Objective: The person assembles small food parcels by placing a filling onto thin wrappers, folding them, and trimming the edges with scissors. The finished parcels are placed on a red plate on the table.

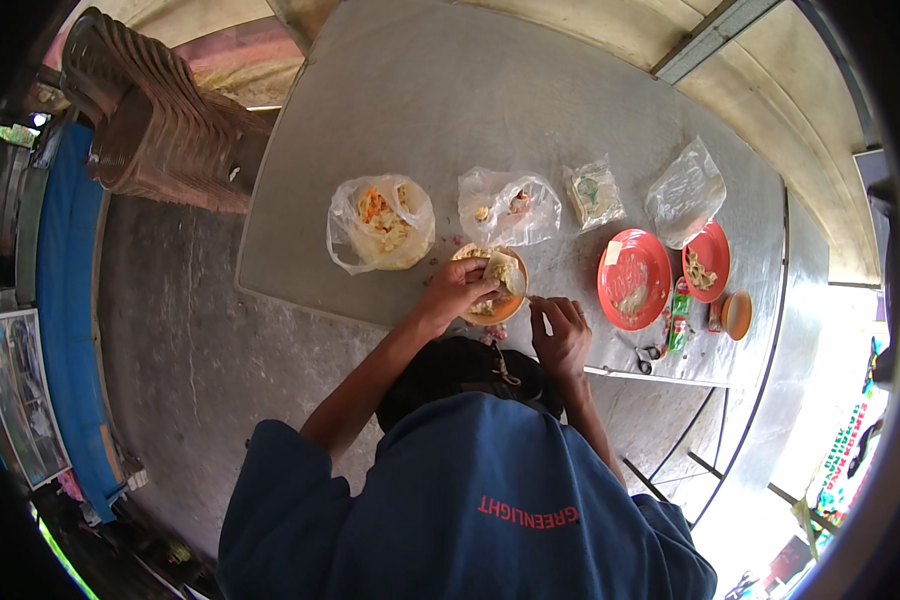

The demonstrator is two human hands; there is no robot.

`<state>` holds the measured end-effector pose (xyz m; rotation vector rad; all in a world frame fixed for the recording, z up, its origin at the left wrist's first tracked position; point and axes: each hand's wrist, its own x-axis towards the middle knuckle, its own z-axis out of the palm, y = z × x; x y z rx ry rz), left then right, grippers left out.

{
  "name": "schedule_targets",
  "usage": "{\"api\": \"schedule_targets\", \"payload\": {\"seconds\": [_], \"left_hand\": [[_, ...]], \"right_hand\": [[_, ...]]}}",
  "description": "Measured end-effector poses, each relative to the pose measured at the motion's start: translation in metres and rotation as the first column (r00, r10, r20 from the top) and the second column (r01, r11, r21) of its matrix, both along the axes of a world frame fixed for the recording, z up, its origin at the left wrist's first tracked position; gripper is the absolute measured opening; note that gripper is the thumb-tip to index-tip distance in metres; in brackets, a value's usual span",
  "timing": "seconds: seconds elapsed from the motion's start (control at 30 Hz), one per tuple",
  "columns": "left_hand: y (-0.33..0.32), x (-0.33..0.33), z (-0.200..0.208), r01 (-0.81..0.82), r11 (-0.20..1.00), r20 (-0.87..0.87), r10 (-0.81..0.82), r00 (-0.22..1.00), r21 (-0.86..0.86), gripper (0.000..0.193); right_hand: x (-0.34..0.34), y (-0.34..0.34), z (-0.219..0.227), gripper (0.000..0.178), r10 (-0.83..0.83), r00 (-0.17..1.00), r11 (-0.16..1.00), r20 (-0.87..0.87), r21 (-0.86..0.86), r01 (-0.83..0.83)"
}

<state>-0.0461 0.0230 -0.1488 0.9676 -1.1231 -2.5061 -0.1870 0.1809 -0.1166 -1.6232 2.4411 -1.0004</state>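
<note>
My left hand (458, 292) is closed around a pale, thin wrapper-like piece (504, 270) with a soft whitish-yellow mixture on it. This piece is held over an orange bowl (485, 318), which contains more of the mixture. To the right of the bowl, my right hand (562, 335) pinches a thin-handled utensil (526, 297); its tip reaches the piece in my left hand. The utensil's exact kind is too small to make out. Beyond the bowl lie an open plastic bag of orange and yellowish food (385, 225) and another bag with a few small pieces (515, 205).
On the grey table (440, 90) are a packed clear bag (595, 192), a crumpled plastic bag (687, 190), two red plates (634, 262) with pale food, green sachets (679, 318), scissors (648, 358) and a small orange cup (737, 315). Brown plastic chairs (160, 130) stand stacked at far left.
</note>
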Motion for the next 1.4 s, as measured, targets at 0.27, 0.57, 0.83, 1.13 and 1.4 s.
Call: {"api": "schedule_targets", "payload": {"seconds": [0.27,0.57,0.83,1.13,1.4], "left_hand": [[-0.001,0.012,-0.004,-0.001,0.999,0.009,0.001,1.0,0.036,0.032],[-0.007,0.022,-0.008,-0.006,1.0,0.003,0.006,1.0,0.024,0.028],[-0.013,0.044,-0.012,-0.108,0.994,0.012,0.108,0.994,0.026,0.028],[-0.007,0.057,0.006,-0.18,0.983,-0.045,0.181,0.982,0.039,0.027],[0.004,0.063,0.026,-0.131,0.988,-0.068,0.137,0.988,0.088,0.027]], "right_hand": [[0.006,0.008,-0.004,0.017,-0.003,0.998,1.0,0.055,0.024,0.001],[0.006,0.005,0.012,0.02,0.07,0.992,0.992,-0.103,0.114,-0.059],[-0.001,0.004,-0.007,0.02,0.111,0.988,0.965,-0.106,0.248,-0.082],[0.017,-0.014,0.0,0.038,0.174,0.973,0.981,0.15,0.062,-0.185],[0.032,-0.039,0.035,0.051,0.345,0.917,0.937,0.198,-0.019,-0.349]]}}
